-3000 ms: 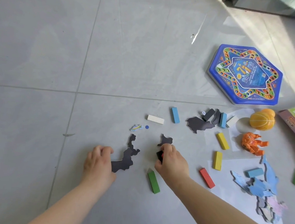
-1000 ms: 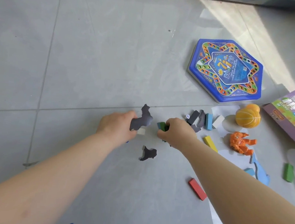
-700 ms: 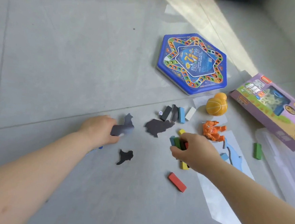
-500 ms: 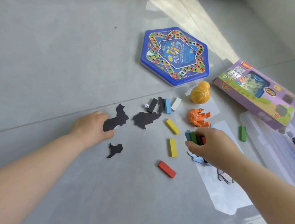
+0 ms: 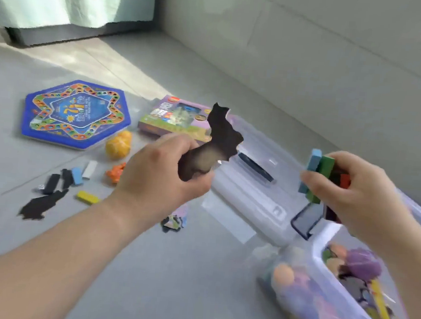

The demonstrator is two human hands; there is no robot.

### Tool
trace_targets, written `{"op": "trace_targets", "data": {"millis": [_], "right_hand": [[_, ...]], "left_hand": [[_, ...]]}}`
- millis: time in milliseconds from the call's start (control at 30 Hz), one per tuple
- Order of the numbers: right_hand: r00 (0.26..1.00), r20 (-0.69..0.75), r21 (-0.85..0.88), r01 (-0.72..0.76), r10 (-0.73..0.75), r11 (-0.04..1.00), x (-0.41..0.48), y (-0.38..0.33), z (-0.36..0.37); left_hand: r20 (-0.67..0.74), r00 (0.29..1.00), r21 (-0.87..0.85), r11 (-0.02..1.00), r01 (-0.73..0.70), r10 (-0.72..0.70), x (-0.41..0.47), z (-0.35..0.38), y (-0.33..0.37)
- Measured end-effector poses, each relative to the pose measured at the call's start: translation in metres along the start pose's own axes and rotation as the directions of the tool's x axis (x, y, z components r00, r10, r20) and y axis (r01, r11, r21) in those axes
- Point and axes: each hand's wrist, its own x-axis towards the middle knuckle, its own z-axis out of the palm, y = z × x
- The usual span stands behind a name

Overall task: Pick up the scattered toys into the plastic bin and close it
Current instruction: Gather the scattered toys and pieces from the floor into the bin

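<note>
My left hand point(image 5: 161, 173) grips a flat black puzzle piece point(image 5: 218, 137) and holds it up in the air, left of the bin. My right hand point(image 5: 353, 193) grips a bundle of coloured blocks point(image 5: 320, 173), blue, green and red, above the far end of the clear plastic bin point(image 5: 323, 246). The bin lies at the lower right with several toys inside. Its clear lid point(image 5: 255, 185) lies flat on the floor beyond it.
On the floor at left lie a blue hexagonal game board point(image 5: 74, 113), a purple toy box point(image 5: 177, 119), an orange ball point(image 5: 118, 145), an orange figure point(image 5: 115, 173), a yellow block point(image 5: 88, 197), several small blocks point(image 5: 72, 176) and another black piece point(image 5: 41, 204). A wall runs behind.
Both hands have risen from the floor and swung right toward the bin, the left carrying the black piece, the right carrying the blocks. The view turned right, bringing bin and lid into sight.
</note>
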Motion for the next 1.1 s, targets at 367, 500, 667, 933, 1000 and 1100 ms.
{"op": "trace_targets", "data": {"millis": [367, 500, 667, 933, 1000, 1100], "right_hand": [[0.723, -0.165, 0.203, -0.641, 0.671, 0.740, -0.079, 0.221, -0.073], [0.730, -0.065, 0.158, -0.665, 0.680, 0.730, -0.074, 0.234, -0.076], [0.712, 0.246, -0.092, -0.658, 0.658, 0.747, -0.072, 0.238, -0.060], [0.844, -0.104, 0.130, -0.513, 0.527, 0.848, -0.071, 0.232, -0.058], [0.882, -0.156, 0.132, -0.427, 0.444, 0.895, -0.071, 0.218, -0.057], [0.923, -0.229, 0.120, -0.288, 0.309, 0.950, -0.065, 0.180, -0.052]], "left_hand": [[0.315, 0.851, -0.055, 0.903, -0.426, 0.421, -0.019, 0.202, 0.152], [0.565, 0.770, 0.179, 0.867, -0.465, 0.296, -0.018, 0.230, 0.153], [0.709, 0.661, 0.148, 0.864, -0.481, 0.246, -0.017, 0.234, 0.155], [0.251, 0.824, -0.152, 0.862, -0.484, 0.507, -0.013, 0.182, 0.099], [0.228, 0.843, -0.088, 0.872, -0.481, 0.488, -0.014, 0.155, 0.065], [0.318, 0.906, 0.000, 0.955, -0.295, 0.280, -0.028, 0.108, 0.008]]}}
